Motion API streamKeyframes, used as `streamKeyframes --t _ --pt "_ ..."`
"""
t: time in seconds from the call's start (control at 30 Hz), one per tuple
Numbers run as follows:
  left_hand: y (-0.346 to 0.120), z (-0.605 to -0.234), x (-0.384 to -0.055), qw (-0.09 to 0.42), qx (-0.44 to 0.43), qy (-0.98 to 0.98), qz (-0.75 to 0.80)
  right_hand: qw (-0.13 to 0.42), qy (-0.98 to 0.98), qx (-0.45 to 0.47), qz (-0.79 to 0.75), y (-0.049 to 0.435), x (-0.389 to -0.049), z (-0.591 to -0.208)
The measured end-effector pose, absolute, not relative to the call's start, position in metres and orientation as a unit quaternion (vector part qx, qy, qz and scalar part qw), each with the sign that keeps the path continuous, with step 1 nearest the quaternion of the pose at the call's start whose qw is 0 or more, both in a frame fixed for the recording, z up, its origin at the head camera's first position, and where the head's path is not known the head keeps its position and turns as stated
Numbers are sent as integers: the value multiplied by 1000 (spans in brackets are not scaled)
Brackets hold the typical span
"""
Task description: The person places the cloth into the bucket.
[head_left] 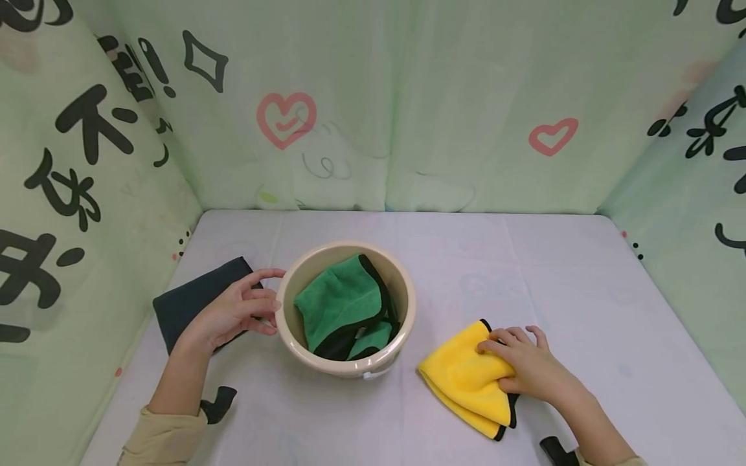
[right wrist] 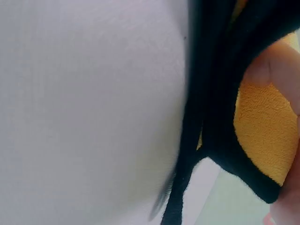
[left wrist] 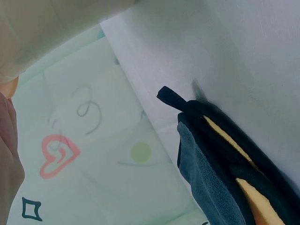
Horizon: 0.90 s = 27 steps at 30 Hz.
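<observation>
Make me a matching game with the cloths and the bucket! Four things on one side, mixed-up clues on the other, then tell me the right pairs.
Things:
1. green cloth
2. yellow cloth
3. dark cloth
4. bucket

Clues:
A. gripped by the right hand
B. cream-coloured, with the left hand at its rim
C. lying on the table, to the left of the bucket
D. tucked inside the bucket

Right pairs: 1-D, 2-A, 3-C, 4-B
</observation>
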State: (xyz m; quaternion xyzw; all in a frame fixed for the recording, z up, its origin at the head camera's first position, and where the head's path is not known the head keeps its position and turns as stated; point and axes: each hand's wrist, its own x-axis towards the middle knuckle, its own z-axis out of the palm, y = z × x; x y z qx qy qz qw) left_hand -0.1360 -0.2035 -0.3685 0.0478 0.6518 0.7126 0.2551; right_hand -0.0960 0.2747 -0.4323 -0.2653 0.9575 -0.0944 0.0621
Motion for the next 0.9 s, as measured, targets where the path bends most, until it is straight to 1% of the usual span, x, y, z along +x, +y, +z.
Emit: streamKeyframes --t 0.3,0.5,0.7,0.9 --pt "-204 -370 -136 251 58 650 715 13 952 -294 -84 277 -98 -441" --pt "-204 -369 -136 252 58 648 716 -17 949 -304 -79 276 -103 -439" --pt "-204 -369 -136 251 64 648 716 -39 951 -298 -66 274 -111 -422" --pt "-204 -369 -136 252 65 649 715 -90 946 -303 -71 274 -124 -399"
